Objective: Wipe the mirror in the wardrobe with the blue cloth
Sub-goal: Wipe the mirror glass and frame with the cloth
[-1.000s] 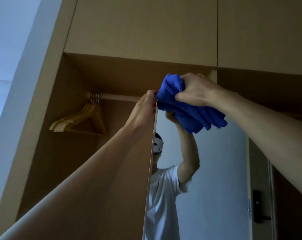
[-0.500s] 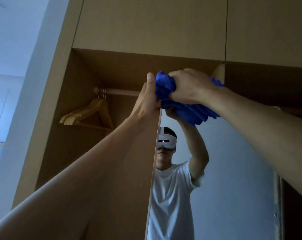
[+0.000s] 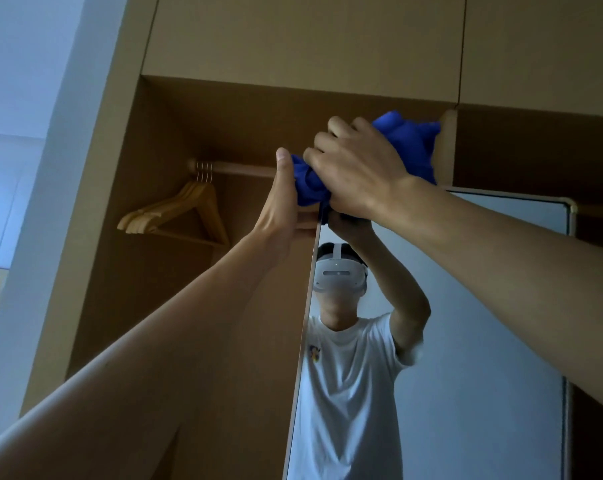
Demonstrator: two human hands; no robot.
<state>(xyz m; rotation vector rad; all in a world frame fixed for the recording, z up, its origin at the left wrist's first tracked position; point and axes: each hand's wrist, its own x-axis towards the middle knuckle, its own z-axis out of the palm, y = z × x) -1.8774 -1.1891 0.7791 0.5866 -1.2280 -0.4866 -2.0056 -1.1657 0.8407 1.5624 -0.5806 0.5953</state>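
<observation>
A tall mirror stands out from the open wardrobe, its left edge toward me. My right hand grips the bunched blue cloth and holds it against the mirror's top left corner. Part of the cloth sticks up above the mirror's top edge. My left hand holds the mirror's upper left edge from the back side, thumb pointing up beside the cloth. The glass reflects a person in a white T-shirt with raised arms.
Several wooden hangers hang on the wooden rail inside the wardrobe, left of my hands. Closed upper cabinet doors run above. A pale wall lies to the left.
The view has shifted, so the mirror's top edge and right corner now show. My right hand has worked the cloth up onto the top corner, with more cloth above the edge. The left hand keeps its hold.
</observation>
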